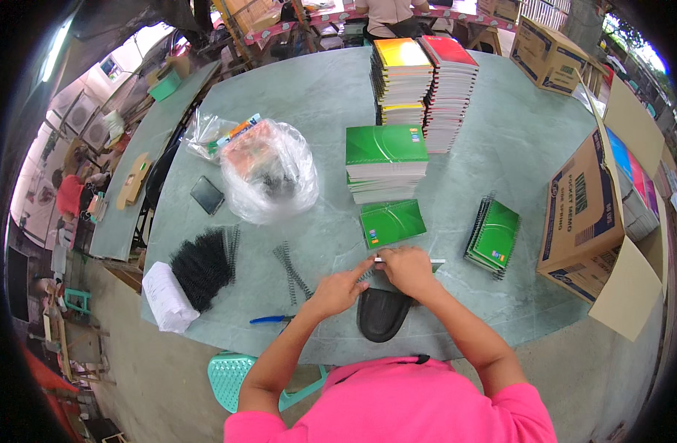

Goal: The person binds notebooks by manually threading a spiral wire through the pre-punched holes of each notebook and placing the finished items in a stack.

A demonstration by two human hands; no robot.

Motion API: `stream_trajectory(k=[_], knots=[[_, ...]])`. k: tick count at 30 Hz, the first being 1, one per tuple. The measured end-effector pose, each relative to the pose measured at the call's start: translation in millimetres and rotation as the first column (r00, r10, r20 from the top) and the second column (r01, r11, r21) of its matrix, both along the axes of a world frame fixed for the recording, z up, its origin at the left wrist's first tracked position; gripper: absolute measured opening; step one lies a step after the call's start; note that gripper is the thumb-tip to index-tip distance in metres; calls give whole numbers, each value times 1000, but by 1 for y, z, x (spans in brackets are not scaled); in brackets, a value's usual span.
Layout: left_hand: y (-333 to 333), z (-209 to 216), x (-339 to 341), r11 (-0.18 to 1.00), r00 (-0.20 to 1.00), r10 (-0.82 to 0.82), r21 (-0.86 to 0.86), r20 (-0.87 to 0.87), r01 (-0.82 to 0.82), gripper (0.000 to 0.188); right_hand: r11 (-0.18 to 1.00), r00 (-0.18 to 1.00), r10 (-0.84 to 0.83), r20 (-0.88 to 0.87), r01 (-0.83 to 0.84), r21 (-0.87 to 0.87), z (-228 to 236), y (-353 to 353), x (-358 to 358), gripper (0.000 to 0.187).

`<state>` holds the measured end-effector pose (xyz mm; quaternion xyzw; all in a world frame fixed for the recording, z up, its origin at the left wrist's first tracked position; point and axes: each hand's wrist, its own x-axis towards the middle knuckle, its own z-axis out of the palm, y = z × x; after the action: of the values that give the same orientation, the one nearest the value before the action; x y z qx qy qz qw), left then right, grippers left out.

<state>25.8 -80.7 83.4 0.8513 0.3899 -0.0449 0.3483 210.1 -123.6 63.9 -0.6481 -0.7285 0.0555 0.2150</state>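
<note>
Both my hands are together at the near middle of the table. My right hand [408, 272] is closed around a small notebook [439, 261] standing on edge, so mostly its thin white page edge shows. My left hand [341, 291] pinches at the notebook's left end, where a black spiral coil [366, 275] shows by the fingers; the fingertips partly hide it. A black rounded pad [383, 315] lies beneath and in front of my right hand. Just beyond my hands lies a loose green notebook [392, 223]. Two or so loose black coils [292, 269] rest left of my left hand.
Beyond are stacks of green [386, 166], yellow [403, 81] and red notebooks [450, 96]. Coil-bound green notebooks [496, 232] lie right, near an open carton [582, 214]. Left are a coil pile [202, 269], plastic bag [279, 177], phone [207, 195] and blue-handled pliers [270, 320].
</note>
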Motion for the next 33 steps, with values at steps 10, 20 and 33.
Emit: stream_trajectory(k=[10, 20, 33], knots=[[2, -6, 10, 945, 868, 59, 253, 493, -208, 23, 995, 995, -97, 36, 98, -10, 6, 2, -6, 29], [11, -7, 6, 911, 850, 64, 318, 523, -264, 16, 1000, 999, 5, -47, -6, -22, 1, 2, -9, 22], [6, -9, -3, 918, 757, 189, 161, 626, -363, 18, 996, 984, 29, -175, -43, -77, 10, 8, -16, 14]])
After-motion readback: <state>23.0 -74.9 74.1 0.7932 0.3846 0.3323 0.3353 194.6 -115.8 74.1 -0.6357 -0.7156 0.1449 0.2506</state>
